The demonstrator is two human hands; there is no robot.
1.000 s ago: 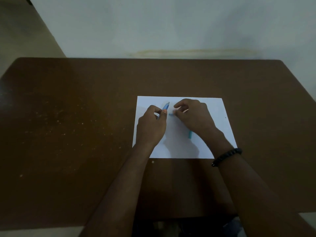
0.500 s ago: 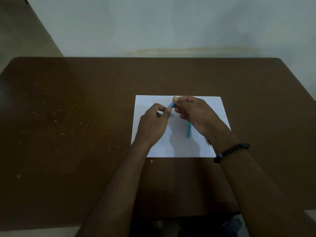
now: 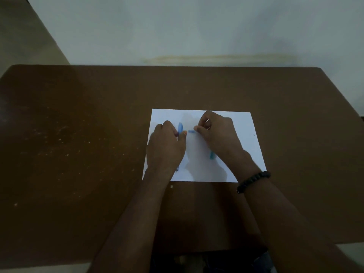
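**Pen coming apart: hands are splitting again**

The brown tabletop [image 3: 78, 134] is carrying everything, and the white sheet [image 3: 242, 123] is sitting on its near right half, same spot as in both earlier frames, so nothing big is moving.

What's changing is the hands. Half a second ago they were meeting at the top end of the pen. Now they're sitting apart over the sheet with bare paper showing between them.

- The left hand [image 3: 165, 148] is keeping a closed grip round the blue pen barrel [image 3: 180, 128], which is now pointing nearly straight away from the person instead of leaning right.
- The right hand [image 3: 218, 134], the one wearing the dark bead bracelet [image 3: 253, 181], is curling tight. Its thumb and forefinger look to be pinching the end of a small blue piece [image 3: 191, 131], just beside the barrel but not touching it.

My guess is that the little part is coming off the barrel rather than going on, so the stripping-down is moving along.

A teal piece [image 3: 212, 155] is lying flat on the sheet, half under the right wrist, just like before
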